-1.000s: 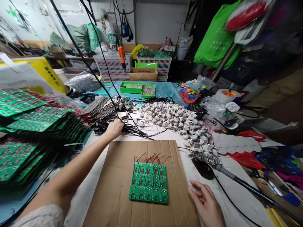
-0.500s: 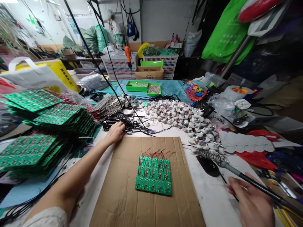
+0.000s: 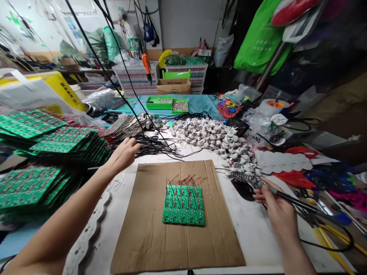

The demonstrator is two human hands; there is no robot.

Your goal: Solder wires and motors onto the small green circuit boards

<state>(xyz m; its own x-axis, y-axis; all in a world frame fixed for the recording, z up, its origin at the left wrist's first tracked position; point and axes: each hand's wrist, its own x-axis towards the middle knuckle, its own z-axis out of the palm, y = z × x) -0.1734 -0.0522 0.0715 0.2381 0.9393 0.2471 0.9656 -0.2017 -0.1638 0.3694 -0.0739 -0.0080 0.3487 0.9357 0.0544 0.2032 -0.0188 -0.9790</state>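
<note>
My left hand (image 3: 124, 153) reaches over the plug end of a bundle of black cables (image 3: 155, 147). Its fingers are curled together, and whatever is between them is hidden. On the right, my right hand (image 3: 278, 208) has its thumb and fingers closed round the handle of a soldering iron (image 3: 298, 202). The iron's front end sits in a metal coil holder (image 3: 242, 177) on a black base. Between the hands, a green circuit board panel (image 3: 183, 206) with red and black wires standing up from it lies on a brown cardboard sheet (image 3: 149, 244).
Tall stacks of green circuit boards (image 3: 28, 187) stand at the left. Many small white parts (image 3: 212, 133) are heaped beyond the cardboard. Two green trays (image 3: 159, 104) hold small metal pieces. Black cords (image 3: 100, 61) hang down in front, and an orange electric screwdriver (image 3: 146, 65) hangs behind.
My right hand has moved up and inward and closed round the soldering iron. My left hand stays by the cables, its fingers now more curled. The view has shifted slightly.
</note>
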